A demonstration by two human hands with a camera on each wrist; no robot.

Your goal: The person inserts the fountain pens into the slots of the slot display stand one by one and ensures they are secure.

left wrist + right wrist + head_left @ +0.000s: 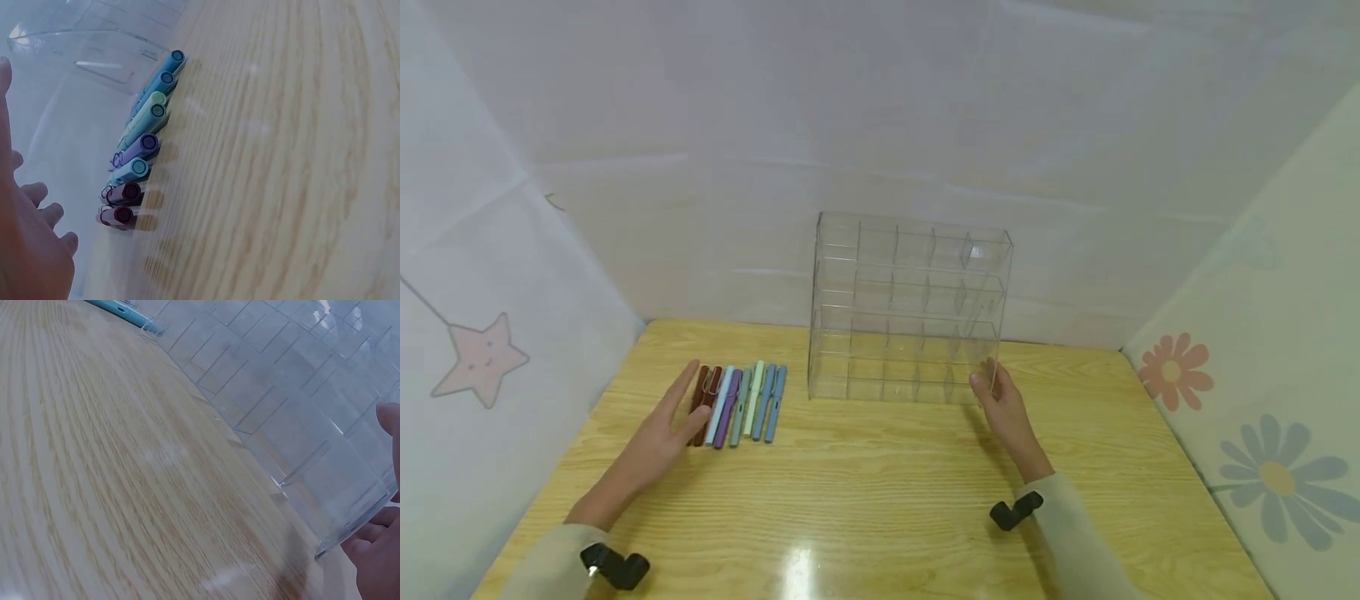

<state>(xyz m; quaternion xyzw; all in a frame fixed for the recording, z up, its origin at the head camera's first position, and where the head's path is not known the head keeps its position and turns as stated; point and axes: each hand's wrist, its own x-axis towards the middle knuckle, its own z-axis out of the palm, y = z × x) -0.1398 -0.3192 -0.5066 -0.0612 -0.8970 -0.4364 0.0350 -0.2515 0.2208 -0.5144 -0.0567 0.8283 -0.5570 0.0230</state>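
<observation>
Eight pens (740,408) lie side by side, left of centre in the head view, on a wooden table (865,492); the two maroon ones are leftmost, the two blue ones rightmost. Left hand (664,432): fingers extended and spread, just beside the maroon end; left wrist view shows it apart from the pens. A clear rack (910,337) with rows of compartments stands upright at frame centre. Right hand (1006,412): grips the rack's lower right edge, thumb and fingers on opposite sides.
</observation>
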